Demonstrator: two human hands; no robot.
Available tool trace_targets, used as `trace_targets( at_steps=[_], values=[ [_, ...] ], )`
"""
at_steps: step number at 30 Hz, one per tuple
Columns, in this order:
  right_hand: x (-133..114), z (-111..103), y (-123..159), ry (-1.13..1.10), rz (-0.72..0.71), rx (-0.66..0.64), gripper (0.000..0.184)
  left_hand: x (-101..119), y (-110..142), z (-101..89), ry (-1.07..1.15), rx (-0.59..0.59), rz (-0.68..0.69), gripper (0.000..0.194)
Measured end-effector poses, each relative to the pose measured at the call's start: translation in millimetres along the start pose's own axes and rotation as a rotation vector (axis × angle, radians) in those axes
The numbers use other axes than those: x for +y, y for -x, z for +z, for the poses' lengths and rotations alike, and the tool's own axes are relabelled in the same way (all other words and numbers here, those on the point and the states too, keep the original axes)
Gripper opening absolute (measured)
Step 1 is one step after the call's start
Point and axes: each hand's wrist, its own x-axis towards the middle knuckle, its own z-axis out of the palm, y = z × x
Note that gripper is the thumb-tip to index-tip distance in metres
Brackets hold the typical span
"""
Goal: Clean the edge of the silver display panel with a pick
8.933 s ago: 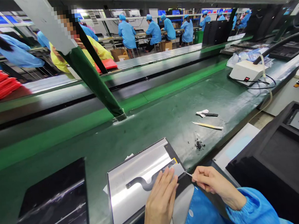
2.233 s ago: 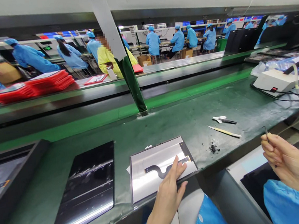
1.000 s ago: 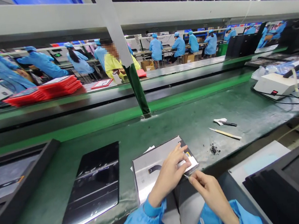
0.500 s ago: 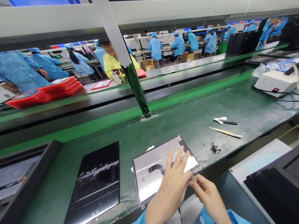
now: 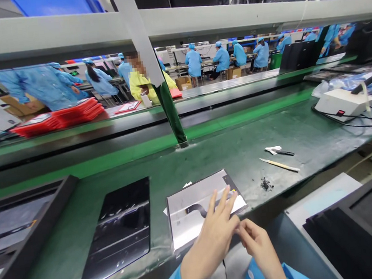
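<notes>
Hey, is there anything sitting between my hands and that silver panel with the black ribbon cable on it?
Nothing visible. Your left hand already lies on the silver panel, fingers spread over its near right corner by the ribbon cable. Your right hand meets it at that panel's near edge.

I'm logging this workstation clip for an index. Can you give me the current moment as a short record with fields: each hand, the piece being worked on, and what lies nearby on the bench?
left hand: fingers spread, resting on the silver panel
right hand: fingers pinched together at the panel's near right corner; whatever they hold is too small to tell
silver panel: lies flat at the bench's near edge, a black flex cable across it
dark glass panel: flat, left of the silver one
right of panel: black debris pile, pale stick
far right: white box with cables
</notes>
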Motion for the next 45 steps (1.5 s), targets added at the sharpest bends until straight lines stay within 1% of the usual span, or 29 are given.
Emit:
trace_targets(
  at_steps=[1, 2, 4, 5, 7, 9, 11, 13, 15, 17, 19, 21, 23, 25, 28, 30, 31, 34, 36, 40, 45],
  values=[
    [-1.5, -0.6, 1.0, 0.009, -0.005, -0.007, 0.056, -1.5, -8.5, -1.1, 0.013, -0.009, 0.024, 0.017],
    [-3.0, -1.6, 1.5, 0.011, -0.007, -0.020, 0.055, -5.2, -16.6, -1.6, 0.029, -0.010, 0.014, 0.016],
    [-5.1, -4.0, 1.2, 0.001, -0.002, -0.050, 0.055, -16.0, -26.3, -0.8, 0.081, -0.004, -0.066, 0.016],
    [-5.4, -5.0, 0.5, -0.010, 0.003, -0.064, 0.055, -21.2, -26.4, 0.2, 0.104, -0.001, -0.119, 0.016],
    [-4.4, -5.7, -1.4, -0.036, 0.013, -0.074, 0.057, -27.0, -17.0, 2.9, 0.128, 0.012, -0.199, 0.016],
    [-1.5, -3.8, -2.8, -0.055, 0.016, -0.057, 0.058, -24.8, -1.0, 5.1, 0.112, 0.043, -0.220, 0.018],
    [2.1, -0.2, -3.0, -0.064, 0.019, -0.038, 0.059, -16.5, 11.5, 5.9, 0.088, 0.066, -0.179, 0.020],
    [5.3, 2.6, -2.1, -0.056, 0.014, -0.027, 0.060, -7.2, 12.9, 5.0, 0.071, 0.067, -0.115, 0.021],
    [7.7, 2.2, -1.1, -0.035, -0.004, -0.016, 0.059, -2.6, 2.7, 3.4, 0.066, 0.050, -0.066, 0.022],
    [9.1, -1.8, -1.0, 0.007, -0.046, -0.004, 0.056, -5.1, -12.0, 2.0, 0.094, 0.016, -0.064, 0.020],
    [10.3, -7.3, -2.4, 0.056, -0.098, -0.006, 0.052, -12.4, -22.6, 1.9, 0.146, -0.010, -0.134, 0.016],
    [12.0, -11.5, -4.8, 0.081, -0.131, -0.021, 0.050, -19.3, -24.4, 3.7, 0.182, -0.014, -0.211, 0.012],
    [14.6, -12.5, -7.1, 0.071, -0.128, -0.043, 0.050, -22.8, -17.7, 7.3, 0.189, -0.007, -0.251, 0.010],
    [17.2, -11.1, -8.6, 0.053, -0.108, -0.062, 0.051, -23.1, -5.3, 11.5, 0.190, 0.019, -0.277, 0.011],
    [17.9, -8.7, -8.7, 0.029, -0.067, -0.070, 0.054, -21.8, 18.2, 16.8, 0.196, 0.110, -0.324, 0.016],
    [14.9, -8.7, -7.5, 0.024, -0.037, -0.065, 0.057, -21.9, 33.8, 18.7, 0.196, 0.167, -0.321, 0.018],
    [12.5, -9.2, -6.8, 0.023, -0.020, -0.064, 0.058, -22.2, 40.7, 19.3, 0.192, 0.183, -0.305, 0.022],
    [4.4, -10.9, -4.7, -0.011, 0.057, -0.067, 0.062, -23.4, 55.3, 20.4, 0.167, 0.195, -0.240, 0.048],
    [0.0, -11.7, -4.1, -0.063, 0.135, -0.067, 0.064, -23.9, 59.3, 21.5, 0.150, 0.194, -0.217, 0.053],
    [-4.5, -12.9, -3.5, -0.153, 0.262, -0.074, 0.065, -23.5, 59.1, 24.2, 0.145, 0.206, -0.215, 0.053],
    [-6.0, -16.0, -0.8, -0.220, 0.292, -0.072, 0.060, -22.4, 58.4, 24.5, 0.155, 0.229, -0.225, 0.050]
  ],
)
